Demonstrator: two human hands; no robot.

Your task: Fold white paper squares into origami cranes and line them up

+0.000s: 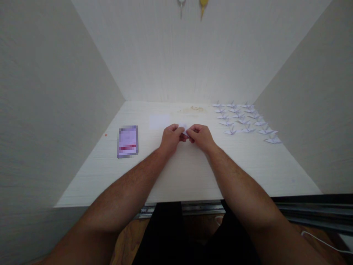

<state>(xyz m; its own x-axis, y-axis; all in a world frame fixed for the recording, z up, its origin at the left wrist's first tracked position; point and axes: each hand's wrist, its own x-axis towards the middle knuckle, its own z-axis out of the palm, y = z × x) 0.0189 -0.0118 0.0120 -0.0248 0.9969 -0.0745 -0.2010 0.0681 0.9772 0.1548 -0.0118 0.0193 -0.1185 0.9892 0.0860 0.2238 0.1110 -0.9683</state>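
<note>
Evidently, in the head view, the step in hand is fine shaping of paper. Left hand [171,138] and right hand [201,137] meet near the middle of the counter [187,173], each pinching a small paper piece [185,133] between thumb and fingers. The piece is pale and angular; the fingers cover most of it, so its exact folds cannot be told. In this inspector's judgement, the next move calls for a light, steady pinch from both hands, aligned creases and no crushing of the thin points.

Towards the counter's far right corner stand folded paper birds [238,116], set out in slanting rows; the nearest lies close to the right edge. They are white, matt and sharply creased, with pointed wings and raised tips. Left of centre, towards the far edge, lies a flat pale rectangle [159,121], apparently paper, low in contrast against the surface. Nearer the left edge lies a flat purplish rectangular item [127,141], its face pixelated and unreadable. An orange speck [106,135] sits at the left edge. The counter is whitish with a faint streaked grain; a brownish mark [196,109] shows near its far edge.
</note>
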